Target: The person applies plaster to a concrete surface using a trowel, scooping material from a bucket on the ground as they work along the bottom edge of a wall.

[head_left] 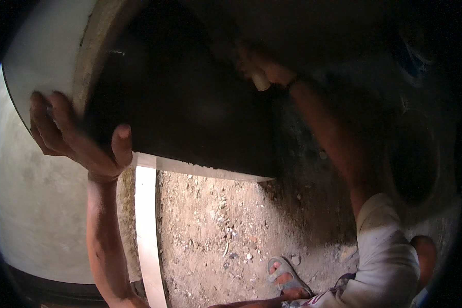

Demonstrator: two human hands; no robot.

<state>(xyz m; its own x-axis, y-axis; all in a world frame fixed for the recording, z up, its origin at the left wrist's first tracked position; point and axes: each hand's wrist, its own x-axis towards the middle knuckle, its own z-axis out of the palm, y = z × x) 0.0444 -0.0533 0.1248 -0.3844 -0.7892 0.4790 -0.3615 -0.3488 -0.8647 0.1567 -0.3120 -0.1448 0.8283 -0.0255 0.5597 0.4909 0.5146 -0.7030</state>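
Note:
My left hand rests against a pale upright panel with a rough tan edge. Its fingers are stretched out and the thumb stands apart, over a large dark surface. Farther off, in deep shadow, my right hand is closed around a tool of which only a short pale cylindrical handle end shows. The rest of that tool is lost in the dark, and I cannot tell whether it touches the dark surface.
A pale lower edge borders the dark surface. Below, a white strip crosses the dirt floor, which is strewn with stones and debris. A sandalled foot stands there. A dark round shape is at the right.

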